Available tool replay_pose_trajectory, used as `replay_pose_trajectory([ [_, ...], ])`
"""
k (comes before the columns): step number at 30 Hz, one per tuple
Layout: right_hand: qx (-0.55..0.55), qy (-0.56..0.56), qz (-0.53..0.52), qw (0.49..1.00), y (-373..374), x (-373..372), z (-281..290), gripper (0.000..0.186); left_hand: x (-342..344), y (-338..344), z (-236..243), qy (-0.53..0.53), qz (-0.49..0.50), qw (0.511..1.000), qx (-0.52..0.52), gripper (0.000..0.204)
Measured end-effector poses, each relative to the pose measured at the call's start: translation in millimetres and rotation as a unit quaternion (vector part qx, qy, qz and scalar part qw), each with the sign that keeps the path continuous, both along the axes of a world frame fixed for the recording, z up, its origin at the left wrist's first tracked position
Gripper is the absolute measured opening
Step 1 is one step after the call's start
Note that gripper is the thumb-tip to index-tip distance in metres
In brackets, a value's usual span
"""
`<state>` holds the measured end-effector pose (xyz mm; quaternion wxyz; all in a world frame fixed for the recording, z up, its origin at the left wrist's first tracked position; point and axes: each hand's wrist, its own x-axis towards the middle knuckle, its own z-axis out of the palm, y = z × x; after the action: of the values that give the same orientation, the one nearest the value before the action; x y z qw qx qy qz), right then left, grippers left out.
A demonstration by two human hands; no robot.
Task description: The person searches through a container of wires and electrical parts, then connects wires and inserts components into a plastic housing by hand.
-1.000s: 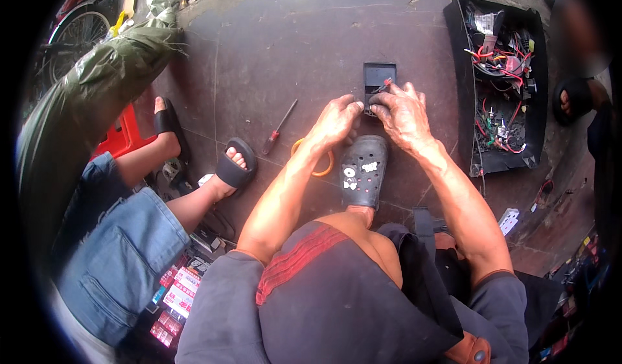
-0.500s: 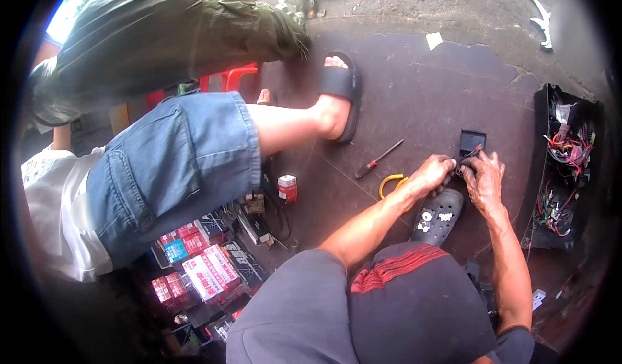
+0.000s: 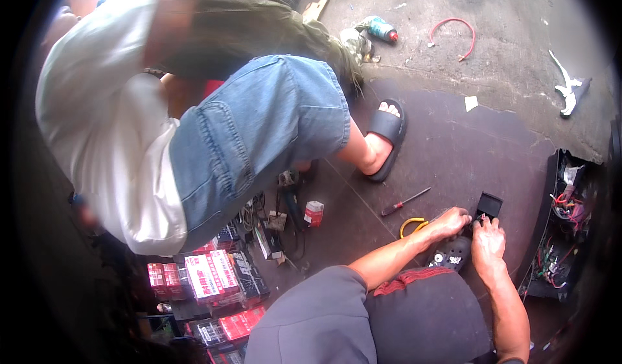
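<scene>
Both hands work close together over the dark floor, just past the toe of my grey clog (image 3: 451,252). My left hand (image 3: 451,223) is closed, its fingertips bunched on something too small and dark to name. My right hand (image 3: 488,242) pinches beside it, with a speck of red showing at its fingertips. A square black case (image 3: 489,204), like a shallow open box, lies against the far side of the right fingers. Yellow-handled pliers (image 3: 413,225) rest left of my left wrist, partly hidden by the forearm. A screwdriver (image 3: 405,202) with a red handle lies farther left.
At the right stands a black housing full of loose wires (image 3: 562,221). On the left, a person in blue shorts (image 3: 259,124) leans over, a sandalled foot (image 3: 387,137) on the floor. Boxed batteries (image 3: 214,276) are stacked below. A spray can (image 3: 381,29) and red cable (image 3: 473,33) lie beyond.
My view has shifted, so the floor things sit lower and farther right. The other person's upper body now shows, with a blurred arm. My hands stay together by the black case.
</scene>
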<state>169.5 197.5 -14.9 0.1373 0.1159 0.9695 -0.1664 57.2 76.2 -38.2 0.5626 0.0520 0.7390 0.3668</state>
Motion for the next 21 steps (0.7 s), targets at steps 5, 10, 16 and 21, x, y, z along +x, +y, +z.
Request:
replay_pose_trajectory([
  [5, -0.074, 0.03, -0.087, 0.993, 8.6, -8.3, 5.1, 0.014, -0.9, 1.2, 2.1, -0.021, -0.006, 1.0, -0.018, 0.026],
  [10, -0.157, 0.083, -0.17, 0.969, 4.2, 3.5, -6.3, 0.017, 1.6, -2.8, -3.3, 0.005, -0.014, 1.0, -0.002, 0.026],
  [16, -0.202, 0.054, -0.207, 0.956, -2.5, 2.7, -4.4, 0.017, 1.6, -12.6, -4.0, -0.05, 0.048, 0.998, 0.013, 0.02],
  [21, -0.203, 0.08, -0.196, 0.956, -6.8, 1.3, -7.9, 0.018, -1.5, -27.4, -10.8, -0.054, 0.045, 0.997, 0.032, 0.017],
])
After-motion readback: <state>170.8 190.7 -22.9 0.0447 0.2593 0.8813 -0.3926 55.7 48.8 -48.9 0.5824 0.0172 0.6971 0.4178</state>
